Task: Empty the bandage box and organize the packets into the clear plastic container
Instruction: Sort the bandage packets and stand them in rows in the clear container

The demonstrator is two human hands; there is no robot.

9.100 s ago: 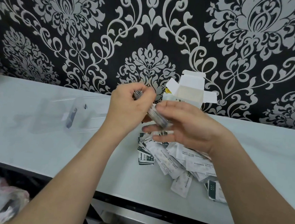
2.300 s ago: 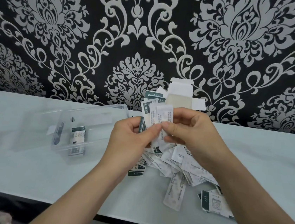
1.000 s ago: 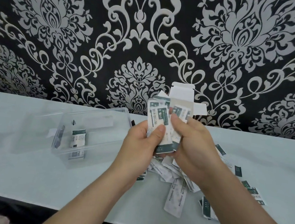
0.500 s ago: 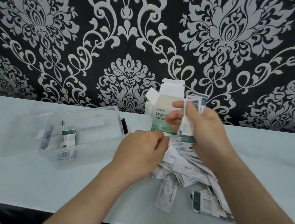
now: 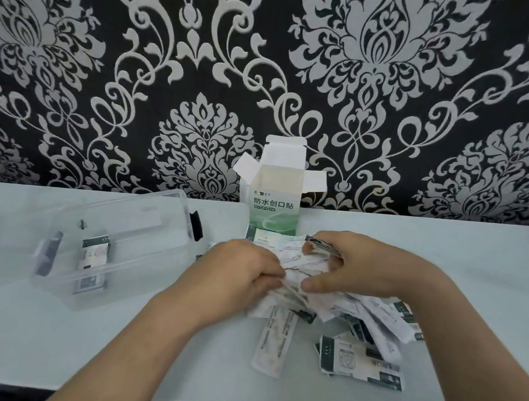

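The clear plastic container (image 5: 123, 270) is lying open well to the left of the fingers, its black latch (image 5: 196, 225) turned toward them, and it is holding only a small stack (image 5: 95, 252) of green-and-white bandages, so the sorting is looking barely begun. The left hand (image 5: 235, 274) is resting on the near edge of the heap with its fingers (image 5: 276, 272) curling down into the paper; whether they are pinching anything is not showing. Just beyond both hands the bandage box (image 5: 274, 201) is standing upright on the bench (image 5: 43, 340) with its top flaps spread open, apparently emptied already, and its front is reading "防水创口贴" above a green band; the small logo over that is too fine to read. The right hand (image 5: 361, 264) is clamping a bunch of packets (image 5: 372, 315) between thumb and curled fingers (image 5: 320, 244), with most of them spilling out to the right of and nearer than the fingers, several lying face up with print too small to make out. Judging from this, nearly the whole heap is waiting to go into the container.
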